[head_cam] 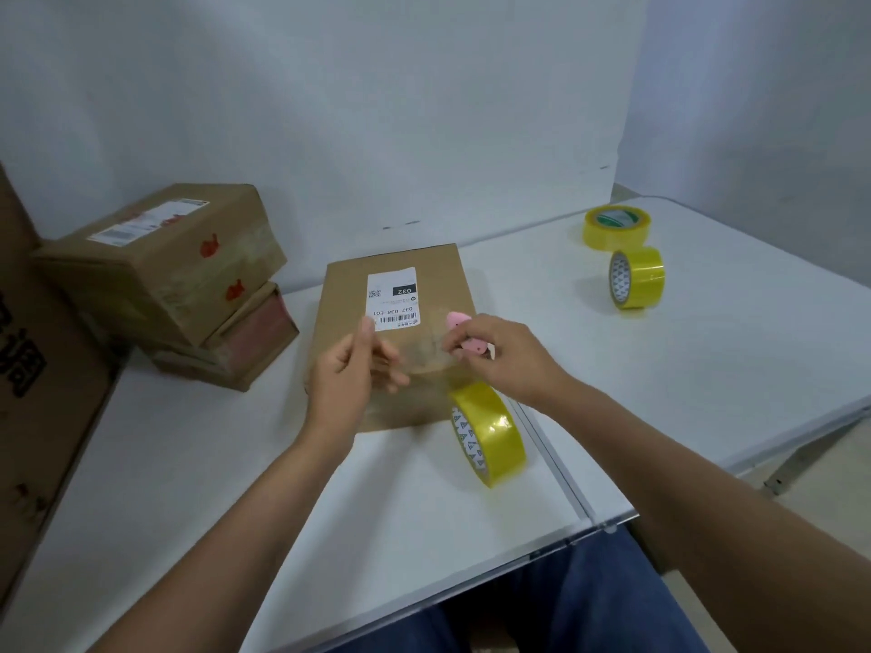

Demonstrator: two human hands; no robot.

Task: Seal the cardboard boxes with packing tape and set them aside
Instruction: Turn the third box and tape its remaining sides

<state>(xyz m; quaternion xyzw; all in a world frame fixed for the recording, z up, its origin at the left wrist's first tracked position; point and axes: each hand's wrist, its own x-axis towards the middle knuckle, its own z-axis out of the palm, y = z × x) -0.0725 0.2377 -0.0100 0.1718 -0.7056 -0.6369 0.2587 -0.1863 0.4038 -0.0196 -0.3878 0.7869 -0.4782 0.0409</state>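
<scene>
Left hand (349,374) pinches one end of a clear tape strip (414,351) stretched above the box (400,285); right hand (499,355), fingers curled, grips a pink cutter (459,327) at the strip's other end. A yellow roll (488,433) stands on the table (707,351) just below the right fingers, beside the box. Stacked boxes (174,271) lie well left of the left fingers.

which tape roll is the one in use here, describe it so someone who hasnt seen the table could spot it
Start at the brown cardboard box with the white label in the middle of the white table. The tape roll in use stands on edge at that box's near right corner, just below the right hand. The two other yellow rolls sit far off at the table's back right.
</scene>
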